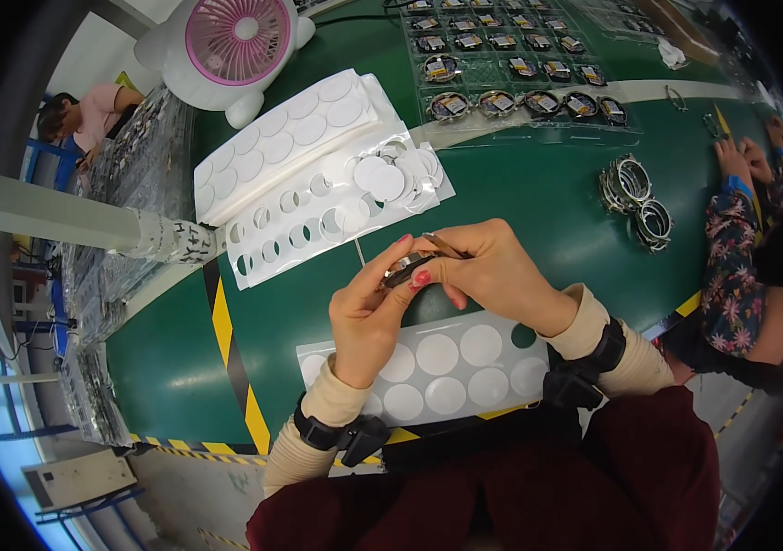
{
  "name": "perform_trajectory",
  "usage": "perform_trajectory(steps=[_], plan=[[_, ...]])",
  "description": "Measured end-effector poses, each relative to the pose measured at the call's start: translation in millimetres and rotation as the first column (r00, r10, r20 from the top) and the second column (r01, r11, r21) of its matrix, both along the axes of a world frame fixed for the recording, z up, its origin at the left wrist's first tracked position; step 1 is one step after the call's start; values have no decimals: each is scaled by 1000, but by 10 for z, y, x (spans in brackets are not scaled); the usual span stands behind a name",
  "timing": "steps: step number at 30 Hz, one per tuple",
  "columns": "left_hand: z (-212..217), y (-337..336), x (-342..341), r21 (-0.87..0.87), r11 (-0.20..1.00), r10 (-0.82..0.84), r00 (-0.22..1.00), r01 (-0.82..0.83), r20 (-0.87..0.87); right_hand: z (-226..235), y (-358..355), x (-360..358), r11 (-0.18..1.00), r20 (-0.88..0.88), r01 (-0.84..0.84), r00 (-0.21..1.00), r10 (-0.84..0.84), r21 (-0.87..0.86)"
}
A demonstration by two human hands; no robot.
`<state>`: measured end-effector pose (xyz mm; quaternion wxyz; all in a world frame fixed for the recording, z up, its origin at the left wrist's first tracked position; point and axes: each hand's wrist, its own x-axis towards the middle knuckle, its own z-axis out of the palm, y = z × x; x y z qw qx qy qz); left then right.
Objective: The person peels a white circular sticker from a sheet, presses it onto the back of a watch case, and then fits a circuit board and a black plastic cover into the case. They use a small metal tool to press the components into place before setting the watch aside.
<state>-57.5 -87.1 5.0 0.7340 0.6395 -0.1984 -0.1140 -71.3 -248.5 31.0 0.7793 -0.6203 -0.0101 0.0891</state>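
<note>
Sticker sheet point(447, 372) of white discs sits closest on our green desk point(538, 197); above it our left hand point(369, 317) pinches a small ring point(407, 270), right hand point(492, 271) clenched on tweezers point(447, 245), probably.

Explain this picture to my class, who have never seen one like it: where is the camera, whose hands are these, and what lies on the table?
The camera sits on a worker's head and looks down, so the edges bend. The left hand and right hand together hold a small dark ring; the right also grips tweezers. Below them on the green table lies a sheet of white round stickers. Farther off are used sheets, metal rings, trays of parts and a pink fan. A co-worker's hands rest at the right.
</note>
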Motion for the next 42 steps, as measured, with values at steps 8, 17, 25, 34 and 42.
perform_trajectory(steps=[8,17,25,34,42], plan=[[-19,2,-1,104,994,25,989,-41,149,-212,134,15,983,257,181,950,-175,-3],[74,52,138,-337,936,-238,884,100,-401,-33,-29,67,998,63,58,996,-56,-36],[-3,95,163,-416,888,-421,705,195,-570,-120,-18,91,990,12,-39,999,37,135],[109,-35,52,12,997,-65,934,74,-351,-157,74,44,980,142,128,984,-107,-149],[52,73,146,-62,997,3,899,-34,-439,-112,-203,118,892,297,366,911,-286,-265]])
